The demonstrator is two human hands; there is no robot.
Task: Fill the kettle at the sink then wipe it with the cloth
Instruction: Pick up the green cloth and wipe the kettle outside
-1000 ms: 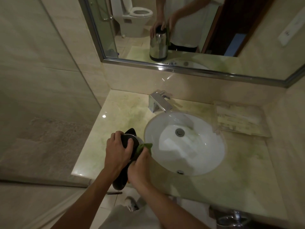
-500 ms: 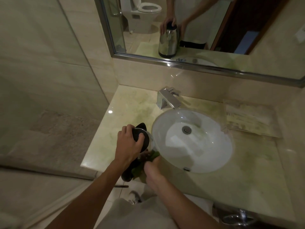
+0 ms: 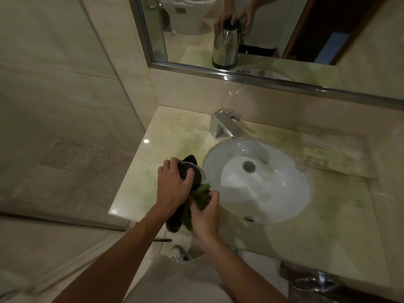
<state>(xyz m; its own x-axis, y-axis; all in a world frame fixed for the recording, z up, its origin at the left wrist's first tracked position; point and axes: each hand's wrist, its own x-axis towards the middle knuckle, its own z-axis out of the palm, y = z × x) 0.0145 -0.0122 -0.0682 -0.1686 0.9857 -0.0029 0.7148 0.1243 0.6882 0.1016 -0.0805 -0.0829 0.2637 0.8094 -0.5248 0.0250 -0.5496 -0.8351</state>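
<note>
A steel kettle with a black lid and handle stands on the marble counter, just left of the white sink basin. My left hand presses down on its lid. My right hand holds a green cloth against the kettle's near right side. The kettle's body is mostly hidden under my hands; the mirror reflects it upright with both hands on it.
A chrome faucet stands behind the basin. A clear tray with papers lies at the counter's right. A glass shower partition borders the counter's left edge. A metal bin sits below at the lower right.
My right hand with the cloth has shifted along the kettle's side, down then back up. My left hand stays on the lid. The camera has tilted slightly.
</note>
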